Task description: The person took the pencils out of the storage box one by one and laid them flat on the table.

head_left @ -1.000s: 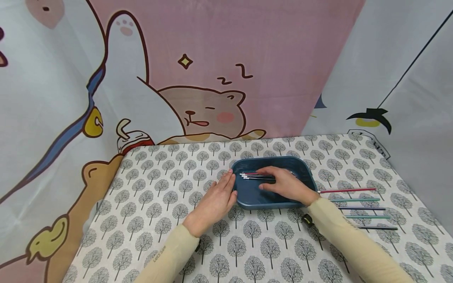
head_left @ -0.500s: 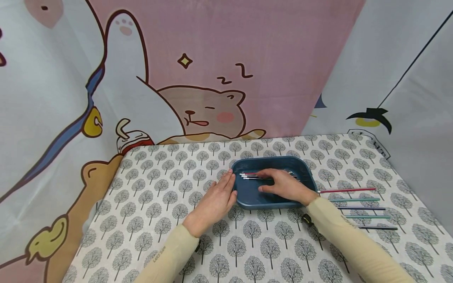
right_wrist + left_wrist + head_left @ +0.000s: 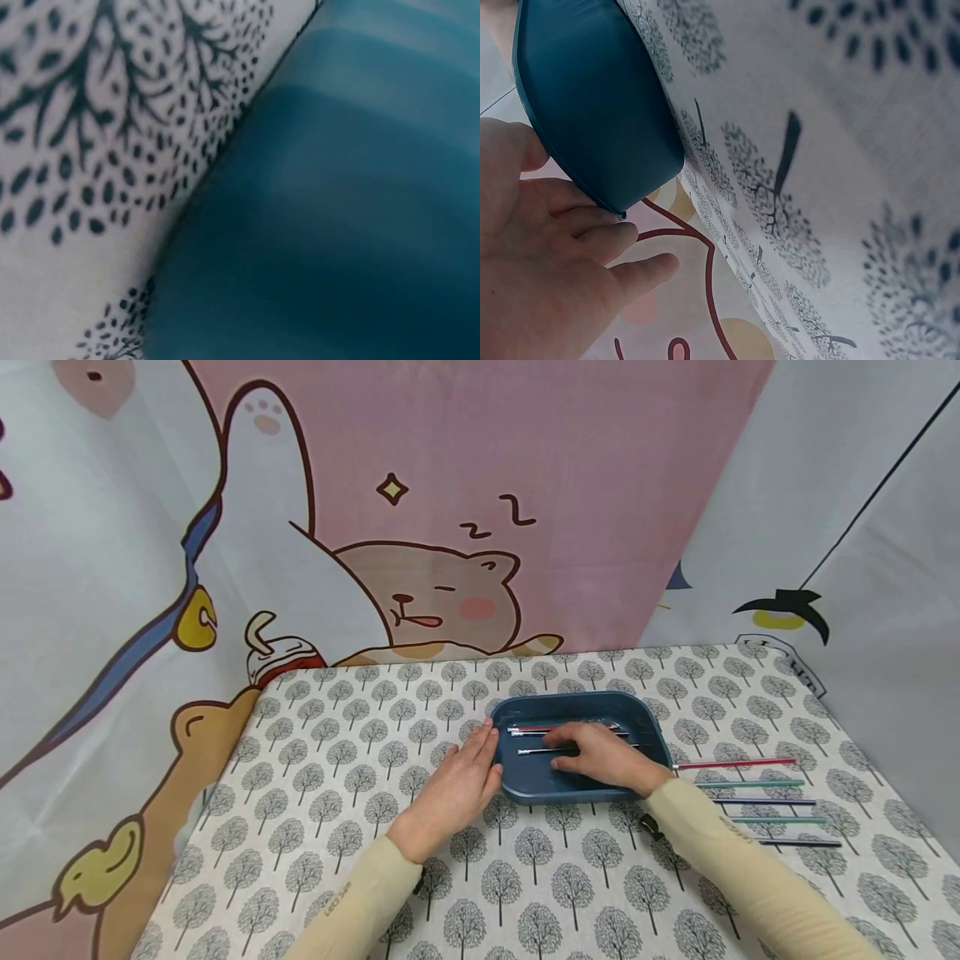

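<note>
A dark blue plastic tray (image 3: 536, 783) sits on the patterned cloth. My left hand (image 3: 459, 774) rests against its left end with fairly straight fingers; in the left wrist view those fingers touch the tray rim (image 3: 570, 176). My right hand (image 3: 603, 753) reaches into the tray, thumb and index fingertip apart. Between them runs a thin dark pencil (image 3: 538, 751) with a silvery end, partly hidden by the hand. A red pencil (image 3: 534, 728) and another dark pencil (image 3: 529, 734) lie farther back in the tray. The right wrist view shows only cloth and the blurred tray wall (image 3: 322, 225).
Right of the tray, several pencils lie in a spaced row on the cloth (image 3: 360, 827), among them a red pencil (image 3: 738, 764), a green pencil (image 3: 780, 820) and a black pencil (image 3: 802, 842). The right sleeve partly covers them. A cartoon-print curtain (image 3: 585, 510) hangs behind the table.
In the tray, one dark pencil has shifted toward the person, away from the other two, as the right hand's fingers moved slightly. The left hand and tray have stayed in place.
</note>
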Demonstrator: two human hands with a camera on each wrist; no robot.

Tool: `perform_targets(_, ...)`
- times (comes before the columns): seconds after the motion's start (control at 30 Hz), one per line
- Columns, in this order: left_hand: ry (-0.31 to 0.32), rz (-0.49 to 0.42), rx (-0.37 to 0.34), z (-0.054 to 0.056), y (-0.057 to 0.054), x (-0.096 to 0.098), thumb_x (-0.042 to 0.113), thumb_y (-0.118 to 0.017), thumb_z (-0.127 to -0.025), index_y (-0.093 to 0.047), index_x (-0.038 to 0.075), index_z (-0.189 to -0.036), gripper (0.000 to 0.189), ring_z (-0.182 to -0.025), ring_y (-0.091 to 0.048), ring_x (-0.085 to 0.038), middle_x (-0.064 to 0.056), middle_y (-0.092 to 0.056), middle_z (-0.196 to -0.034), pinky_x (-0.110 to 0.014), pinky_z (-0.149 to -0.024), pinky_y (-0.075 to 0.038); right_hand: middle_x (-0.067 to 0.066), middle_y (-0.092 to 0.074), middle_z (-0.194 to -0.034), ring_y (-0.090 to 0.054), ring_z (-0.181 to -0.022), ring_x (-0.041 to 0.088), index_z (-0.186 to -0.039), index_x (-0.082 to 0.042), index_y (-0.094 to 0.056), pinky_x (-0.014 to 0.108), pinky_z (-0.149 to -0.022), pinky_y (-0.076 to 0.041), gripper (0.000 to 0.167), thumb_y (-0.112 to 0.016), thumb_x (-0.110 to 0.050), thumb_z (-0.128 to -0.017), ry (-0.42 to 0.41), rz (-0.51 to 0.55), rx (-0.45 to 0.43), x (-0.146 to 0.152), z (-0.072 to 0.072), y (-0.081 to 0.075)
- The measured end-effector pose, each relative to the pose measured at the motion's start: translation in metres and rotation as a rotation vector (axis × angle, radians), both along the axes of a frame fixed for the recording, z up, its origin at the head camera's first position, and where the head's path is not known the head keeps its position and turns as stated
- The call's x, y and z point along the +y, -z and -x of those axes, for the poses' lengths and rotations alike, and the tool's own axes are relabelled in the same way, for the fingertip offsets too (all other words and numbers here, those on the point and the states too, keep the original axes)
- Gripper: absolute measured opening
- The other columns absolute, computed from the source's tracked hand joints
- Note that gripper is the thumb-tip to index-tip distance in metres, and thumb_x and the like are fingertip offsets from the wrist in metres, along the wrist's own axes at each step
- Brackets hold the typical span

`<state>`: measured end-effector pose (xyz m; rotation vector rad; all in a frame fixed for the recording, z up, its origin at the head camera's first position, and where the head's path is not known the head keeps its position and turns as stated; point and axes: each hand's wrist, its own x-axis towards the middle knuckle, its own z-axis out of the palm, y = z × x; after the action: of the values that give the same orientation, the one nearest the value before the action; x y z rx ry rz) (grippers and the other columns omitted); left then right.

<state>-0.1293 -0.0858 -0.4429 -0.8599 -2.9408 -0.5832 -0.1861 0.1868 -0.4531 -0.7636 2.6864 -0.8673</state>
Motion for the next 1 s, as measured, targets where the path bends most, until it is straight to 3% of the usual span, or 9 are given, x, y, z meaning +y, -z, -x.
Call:
perform_targets(0.5,-0.006,0.0,-0.025,0.0005,-0.0013,-0.0001,0.031,-0.044,-0.111,-0.031,-0.002,-0.16,0.06,-0.154,-0.026,-0.033,-0.015,-0.017,-0.17,-0.062,-0.118,-0.034,0.001,-0.074,-0.107,-0.07,-0.096,0.015,-0.114,-0.007,-0.076,0.038,-0.085,-0.06,0.021,-0.078,-0.01,-0.093,-0.047,-0.018,0.006,-0.0007,0.0019,0.0047)
perform_targets(1.0,0.005,-0.012,0.012,0.0001,-0.0004,0.0001,0.029,-0.046,-0.111,-0.034,-0.005,-0.158,0.059,-0.152,-0.03,-0.036,-0.021,-0.025,-0.168,-0.063,-0.116,-0.037,-0.001,-0.072,-0.103,-0.069,-0.092,0.013,-0.107,-0.012,-0.076,0.037,-0.082,-0.06,0.018,-0.072,0.0,-0.095,-0.053,-0.049,0.032,0.0005,0.0014,0.0055)
